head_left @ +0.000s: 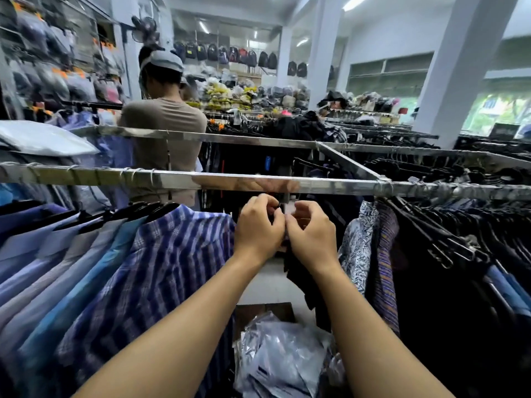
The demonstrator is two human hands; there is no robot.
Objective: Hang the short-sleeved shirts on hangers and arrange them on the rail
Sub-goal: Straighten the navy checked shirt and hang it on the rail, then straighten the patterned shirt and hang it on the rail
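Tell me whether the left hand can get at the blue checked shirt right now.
Probably yes. The left hand is right beside the blue checked shirt with nothing between them, but it and the right hand are pinching the dark shirt, so it must let go first.

Rail (258, 179): bright silver metal. Checked shirt (172, 254) was dark blue and white, with broad stripes running through the check. Plain shirts (34, 254) left of it were pale blue and lilac; the teal shirt (94, 271) was the one exception. Black shirt (298, 271) at centre was unpatterned, with a white label (288, 209) at its top. Leaf-print shirt (356, 248) was black on white. Striped shirt (386, 254) was purple with fine dark lines. Hangers (431, 242) were black. Plastic bags (281, 354) were silvery grey. A person beyond the rail wore a taupe top (163, 119) and a grey cap (163, 60). Pillars (459, 67) were white.
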